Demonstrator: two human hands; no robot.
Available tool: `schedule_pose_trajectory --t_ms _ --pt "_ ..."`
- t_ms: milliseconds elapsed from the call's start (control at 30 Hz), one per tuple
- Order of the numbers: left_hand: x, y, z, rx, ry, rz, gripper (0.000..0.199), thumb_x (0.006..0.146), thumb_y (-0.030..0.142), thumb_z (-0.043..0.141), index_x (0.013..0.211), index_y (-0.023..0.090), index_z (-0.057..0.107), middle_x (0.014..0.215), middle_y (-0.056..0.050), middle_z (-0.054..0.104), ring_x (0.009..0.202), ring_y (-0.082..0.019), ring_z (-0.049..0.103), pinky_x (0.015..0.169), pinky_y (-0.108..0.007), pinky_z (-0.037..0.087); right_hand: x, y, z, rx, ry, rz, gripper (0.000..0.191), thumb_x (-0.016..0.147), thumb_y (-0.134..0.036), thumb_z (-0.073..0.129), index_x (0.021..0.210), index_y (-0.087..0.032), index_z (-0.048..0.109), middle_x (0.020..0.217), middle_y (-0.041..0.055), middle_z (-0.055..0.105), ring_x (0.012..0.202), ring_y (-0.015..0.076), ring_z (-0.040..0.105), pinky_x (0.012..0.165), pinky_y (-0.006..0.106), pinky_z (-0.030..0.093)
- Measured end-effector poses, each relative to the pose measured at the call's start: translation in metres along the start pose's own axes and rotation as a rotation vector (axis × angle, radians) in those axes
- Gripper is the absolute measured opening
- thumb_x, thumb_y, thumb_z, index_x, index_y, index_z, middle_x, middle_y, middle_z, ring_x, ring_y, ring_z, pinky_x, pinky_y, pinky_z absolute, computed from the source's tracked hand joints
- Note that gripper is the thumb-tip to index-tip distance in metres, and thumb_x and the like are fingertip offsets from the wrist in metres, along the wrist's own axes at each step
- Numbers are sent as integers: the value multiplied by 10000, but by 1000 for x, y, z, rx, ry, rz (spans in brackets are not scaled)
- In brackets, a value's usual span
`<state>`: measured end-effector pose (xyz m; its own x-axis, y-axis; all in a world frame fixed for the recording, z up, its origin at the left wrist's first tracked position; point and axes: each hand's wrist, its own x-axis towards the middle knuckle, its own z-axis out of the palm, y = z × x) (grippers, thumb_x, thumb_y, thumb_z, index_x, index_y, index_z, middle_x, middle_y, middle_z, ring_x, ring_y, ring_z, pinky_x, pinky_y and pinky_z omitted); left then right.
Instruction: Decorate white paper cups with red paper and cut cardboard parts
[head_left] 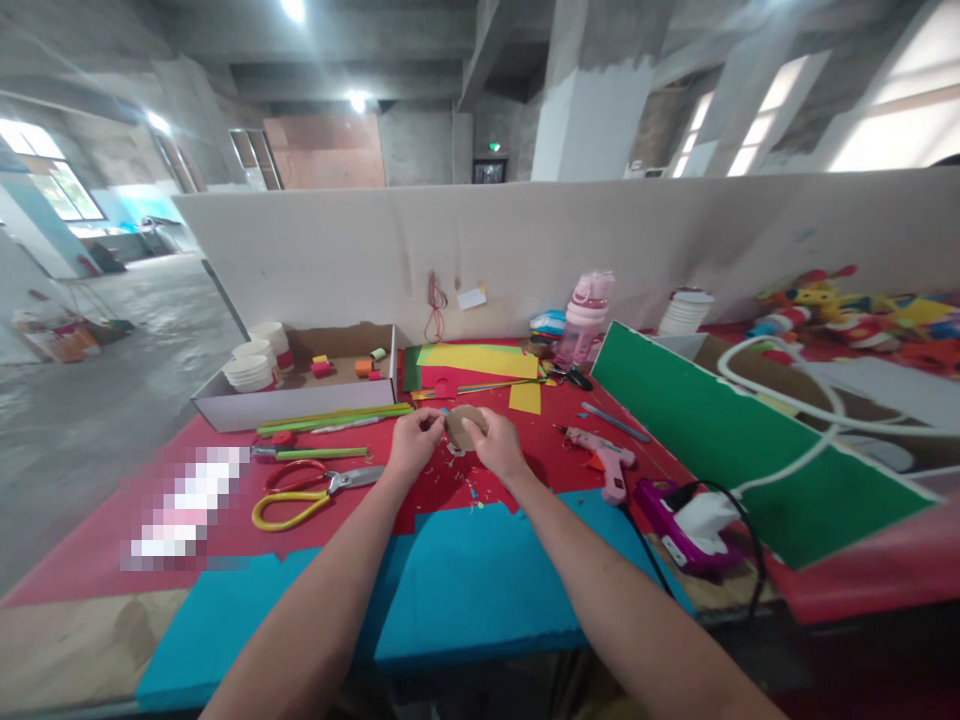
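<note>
A round brown cardboard disc (466, 428) is held above the red table covering, at the middle of the view. My right hand (499, 443) grips its right side, thumb on the face. At the disc's left edge is my left hand (416, 441), its fingers pinched together; whatever they hold is too small to make out. Small paper scraps (474, 492) lie below the hands. Scissors with red and yellow handles (330, 489) rest to the left. A pink glue gun (606, 459) lies to the right.
Blue sheets (472, 585) cover the near edge. An open box (300, 405) with cups stands back left. Yellow and green paper (480, 360) and a pink bottle (583, 318) are behind. A green board (720, 440) and a purple power strip (694, 545) with cables are right.
</note>
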<state>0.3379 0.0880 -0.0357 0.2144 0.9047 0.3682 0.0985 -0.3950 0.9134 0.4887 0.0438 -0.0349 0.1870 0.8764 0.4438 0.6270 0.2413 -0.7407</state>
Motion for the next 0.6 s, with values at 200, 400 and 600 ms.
schedule_pose_trajectory --t_ms 200,400,600 --pt "-2 5 4 -444 -41 -238 293 645 401 724 721 138 619 554 40 521 470 -60 426 483 -189 334 2 5 5 261 -8 52 227 819 -328 549 935 -164 654 888 70 714 787 202 650 701 287 489" --pt "-1 2 -1 -276 8 -158 281 707 420 676 715 146 615 541 34 539 459 -71 442 479 -198 349 5 12 8 376 -62 129 245 822 -308 542 984 -161 651 918 60 719 818 196 655 719 291 493" --pt "2 3 -4 38 12 62 175 740 295 651 837 167 721 774 -44 689 693 -147 582 662 -250 437 2 1 -1 49 -63 40 176 828 -264 567 921 -153 668 885 96 715 802 216 644 700 292 458"
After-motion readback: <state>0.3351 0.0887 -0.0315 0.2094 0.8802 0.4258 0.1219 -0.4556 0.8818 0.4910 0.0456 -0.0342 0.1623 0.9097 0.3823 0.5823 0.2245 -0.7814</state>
